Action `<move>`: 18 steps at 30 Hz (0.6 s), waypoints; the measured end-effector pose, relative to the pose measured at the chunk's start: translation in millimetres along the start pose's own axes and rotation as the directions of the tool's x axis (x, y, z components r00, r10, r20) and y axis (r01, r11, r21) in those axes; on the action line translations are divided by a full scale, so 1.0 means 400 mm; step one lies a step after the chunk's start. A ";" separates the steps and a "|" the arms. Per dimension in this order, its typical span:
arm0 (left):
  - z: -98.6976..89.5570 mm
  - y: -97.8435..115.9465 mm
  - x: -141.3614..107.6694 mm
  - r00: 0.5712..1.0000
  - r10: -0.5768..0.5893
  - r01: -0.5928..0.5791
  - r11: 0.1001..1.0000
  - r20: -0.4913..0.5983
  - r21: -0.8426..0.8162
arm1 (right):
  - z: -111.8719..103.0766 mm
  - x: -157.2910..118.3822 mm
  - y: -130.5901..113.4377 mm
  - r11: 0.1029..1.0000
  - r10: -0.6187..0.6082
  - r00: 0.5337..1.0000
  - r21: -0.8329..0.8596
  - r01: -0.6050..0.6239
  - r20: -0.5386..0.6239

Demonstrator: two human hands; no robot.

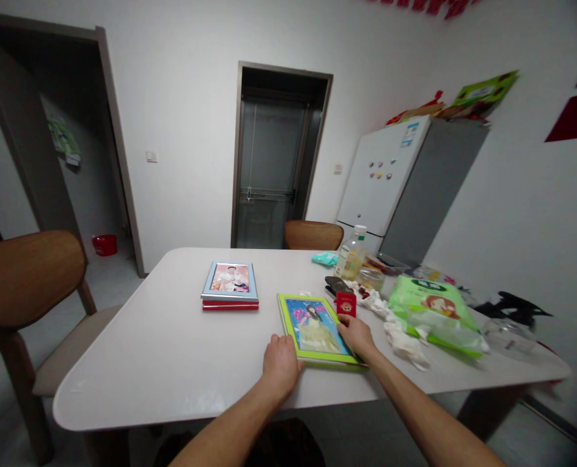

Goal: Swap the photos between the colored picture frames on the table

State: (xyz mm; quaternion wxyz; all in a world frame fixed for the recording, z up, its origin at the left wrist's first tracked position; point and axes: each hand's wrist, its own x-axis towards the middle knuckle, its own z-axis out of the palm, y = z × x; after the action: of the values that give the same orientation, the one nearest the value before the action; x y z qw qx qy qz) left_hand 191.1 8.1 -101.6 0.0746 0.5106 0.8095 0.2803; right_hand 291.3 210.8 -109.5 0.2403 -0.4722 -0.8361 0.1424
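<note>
I'm getting a flat, slightly dim feed: soft, even light across the white walls (196, 97), and I can't pick out where it comes from. Shadows stay faint, just a thin one under the green picture frame (312, 327) on the surface (123, 376), which carries a pale sheen toward its far end. The glossy plastic package (434, 311) throws small highlights. The corners darken, the left doorway (30, 110) goes murky, and the wide lens bows the surface edge and tilts the refrigerator (380, 175) hard over. Focus holds fairly well, though fine detail looks soft throughout.
</note>
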 end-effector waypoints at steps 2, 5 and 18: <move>0.000 -0.010 0.010 1.000 -0.005 0.005 0.999 0.001 -0.050 | 0.006 0.009 -0.021 0.998 -0.040 0.999 -0.045 0.039 -0.012; -0.014 -0.048 0.017 1.000 -0.018 0.017 0.988 -0.009 -0.156 | 0.031 0.002 -0.100 0.983 -0.168 0.984 -0.076 0.164 -0.053; -0.131 -0.308 0.033 0.842 -0.535 0.268 0.527 -0.070 -0.806 | 0.216 -0.054 -0.550 0.772 -0.629 0.772 -0.042 0.634 0.088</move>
State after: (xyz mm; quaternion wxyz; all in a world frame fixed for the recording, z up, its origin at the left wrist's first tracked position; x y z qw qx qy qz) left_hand 66.9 -39.8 -121.3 0.2208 0.1743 0.7072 0.6486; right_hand 95.9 78.3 -86.0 0.2285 -0.1672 -0.9582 0.0405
